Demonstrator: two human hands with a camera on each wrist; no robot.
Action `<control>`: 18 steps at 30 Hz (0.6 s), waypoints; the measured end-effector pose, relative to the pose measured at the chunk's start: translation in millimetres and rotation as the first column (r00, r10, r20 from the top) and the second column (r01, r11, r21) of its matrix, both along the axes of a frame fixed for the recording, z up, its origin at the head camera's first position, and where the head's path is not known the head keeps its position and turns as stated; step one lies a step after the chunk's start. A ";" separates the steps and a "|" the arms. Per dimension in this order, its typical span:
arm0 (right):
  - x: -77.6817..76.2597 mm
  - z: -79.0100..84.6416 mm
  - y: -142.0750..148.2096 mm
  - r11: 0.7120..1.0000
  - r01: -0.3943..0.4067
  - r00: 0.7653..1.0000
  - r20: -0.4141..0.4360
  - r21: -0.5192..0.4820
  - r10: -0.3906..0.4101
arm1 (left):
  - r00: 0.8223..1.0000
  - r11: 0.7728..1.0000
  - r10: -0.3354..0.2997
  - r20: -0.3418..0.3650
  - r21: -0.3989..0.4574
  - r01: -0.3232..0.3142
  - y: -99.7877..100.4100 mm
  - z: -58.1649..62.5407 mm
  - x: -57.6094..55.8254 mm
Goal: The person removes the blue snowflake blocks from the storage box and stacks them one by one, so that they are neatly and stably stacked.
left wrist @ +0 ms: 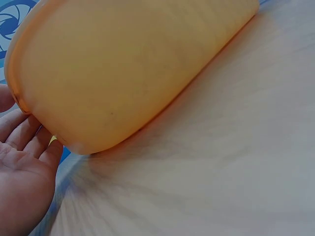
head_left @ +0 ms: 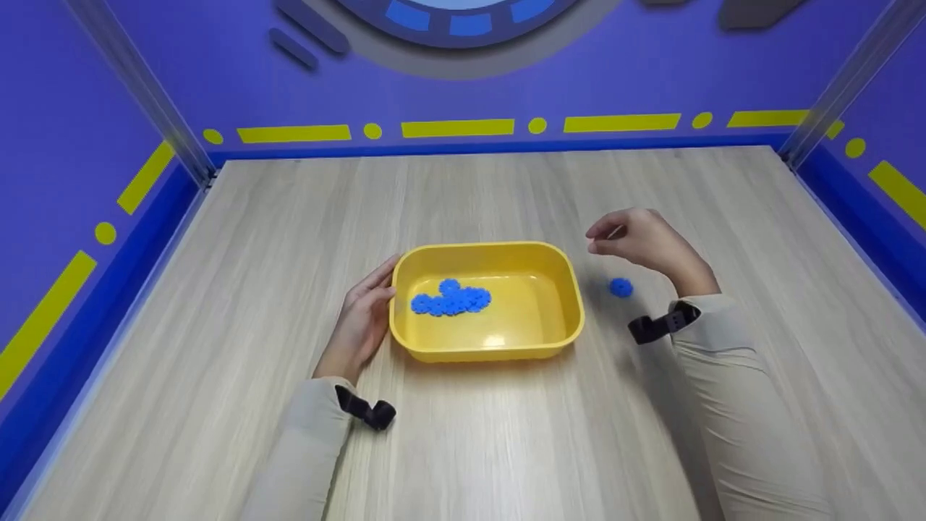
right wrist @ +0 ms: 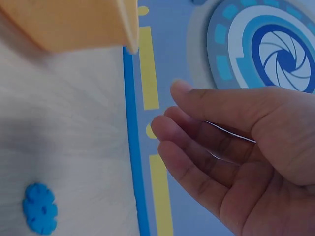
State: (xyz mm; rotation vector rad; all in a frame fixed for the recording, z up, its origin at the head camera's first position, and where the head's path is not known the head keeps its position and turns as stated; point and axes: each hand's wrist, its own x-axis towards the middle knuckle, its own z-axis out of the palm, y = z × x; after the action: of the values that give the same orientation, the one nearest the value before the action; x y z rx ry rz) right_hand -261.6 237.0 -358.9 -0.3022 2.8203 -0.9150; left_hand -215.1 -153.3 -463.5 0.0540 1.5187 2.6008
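A yellow plastic basin (head_left: pixel 506 354) stands on the table, several blue notched discs (head_left: pixel 452 300) clustered in its left half. At its left end is my left hand (head_left: pixel 363 318), the fingers fairly straight against the outer wall and the thumb at the rim. The left wrist view shows the palm beside the basin's side wall (left wrist: pixel 123 73). Beyond the right end, my right hand (head_left: pixel 640 239) hovers over the table, thumb and fingers loosely bent with nothing between them. A single blue notched disc (head_left: pixel 621 287) lies on the table below it, also in the right wrist view (right wrist: pixel 40 209).
The wood-patterned table (head_left: pixel 253 289) runs back to a blue-purple panel (head_left: pixel 463 94) with yellow dashes. Similar panels stand at the left and right, with metal posts (head_left: pixel 145 79) in the back corners. Both wrists wear black camera straps (head_left: pixel 664 323).
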 end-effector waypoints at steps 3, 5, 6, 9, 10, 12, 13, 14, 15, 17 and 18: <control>-2.9 5.6 -12.5 0.999 -0.035 0.999 -0.018 0.010 0.035 | 1.000 1.000 0.002 0.000 -0.005 -0.002 -0.1 0.2 -0.2; -4.6 8.2 -20.8 0.998 -0.068 0.997 -0.028 0.017 0.068 | 1.000 1.000 0.003 -0.002 -0.009 -0.003 -0.3 0.1 -0.3; -5.3 9.1 -25.1 0.996 -0.081 0.996 -0.029 0.022 0.082 | 1.000 1.000 0.003 -0.003 -0.011 -0.003 -0.4 0.1 -0.2; -7.0 11.4 -39.2 0.994 -0.104 0.995 -0.008 0.037 0.104 | 1.000 1.000 0.000 0.000 -0.012 0.000 -0.5 0.3 -0.4; -7.7 11.9 -44.2 0.993 -0.108 0.994 -0.001 0.044 0.108 | 1.000 1.000 0.000 0.000 -0.014 0.000 -0.6 0.3 -0.5; -9.4 12.8 -53.8 0.991 -0.121 0.993 0.010 0.060 0.120 | 1.000 1.000 -0.001 0.000 -0.016 0.001 -0.7 0.2 -1.1; -10.3 13.0 -58.6 0.989 -0.132 0.991 0.016 0.067 0.132 | 1.000 1.000 -0.001 0.003 -0.019 0.001 -0.7 0.1 -1.1; -11.2 13.1 -63.0 0.986 -0.146 0.989 0.019 0.075 0.145 | 1.000 1.000 0.000 0.004 -0.020 0.000 -0.7 0.1 -1.3; -11.9 13.2 -67.1 0.983 -0.162 0.987 0.023 0.082 0.161 | 1.000 1.000 0.001 0.005 -0.019 -0.001 -0.6 0.0 -1.3; -13.5 12.3 -74.8 0.976 -0.196 0.981 0.033 0.091 0.193 | 1.000 1.000 0.003 0.012 -0.017 -0.002 -0.3 -0.3 -1.1; -14.1 11.8 -78.4 0.973 -0.213 0.977 0.044 0.093 0.209 | 1.000 1.000 0.003 0.016 -0.019 -0.003 -0.1 -0.3 -0.8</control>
State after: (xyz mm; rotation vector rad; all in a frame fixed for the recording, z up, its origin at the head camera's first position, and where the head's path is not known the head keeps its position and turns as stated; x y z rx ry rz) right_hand -275.7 158.6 -347.1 -0.5556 2.7243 -0.7285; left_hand -215.9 -153.4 -463.8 0.0293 1.5384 2.5826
